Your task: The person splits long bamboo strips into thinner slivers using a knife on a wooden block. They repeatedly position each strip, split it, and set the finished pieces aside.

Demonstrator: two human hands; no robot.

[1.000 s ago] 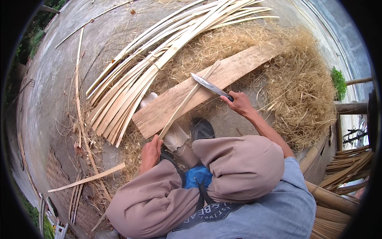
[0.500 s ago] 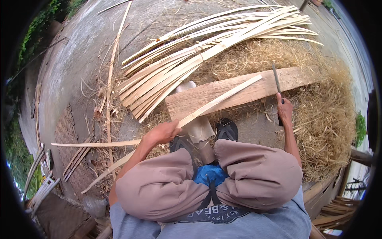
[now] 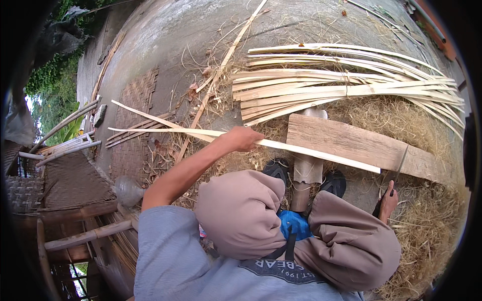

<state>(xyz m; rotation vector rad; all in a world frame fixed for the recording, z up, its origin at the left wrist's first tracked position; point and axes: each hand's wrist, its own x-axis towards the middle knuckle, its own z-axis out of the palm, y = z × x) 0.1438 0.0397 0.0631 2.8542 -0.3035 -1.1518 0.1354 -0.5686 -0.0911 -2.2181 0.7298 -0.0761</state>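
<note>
1. the step in hand looks like a pause between cuts: the left hand (image 3: 245, 139) holds a pale strip (image 3: 311, 153) out across the person's front, while the knife (image 3: 402, 163) in the right hand (image 3: 387, 201) stands clear of it, so no cut is being made.
2. as a judgement, another cut would call for the strip to be laid flat on the wooden board (image 3: 341, 133) and the blade brought onto it, with the left hand well out of the edge's path.
3. the left fingers are closed around the strip partway along its length. one part runs out to the right, slanting along the near edge of the board, its end near the knife; whether it touches the board, i cannot tell. toward the left, two thin lengths reach past the forearm, and i cannot tell for certain which belongs to the held strip.
4. the right fingers are closed around the dark knife handle, near the board's right end; the blade points away from the person, in front of the board, and the strip is apart from these fingers.
5. beyond the board lies a fanned bundle of strips (image 3: 296, 80), and curly shavings (image 3: 416, 226) cover the ground to the right.
</note>
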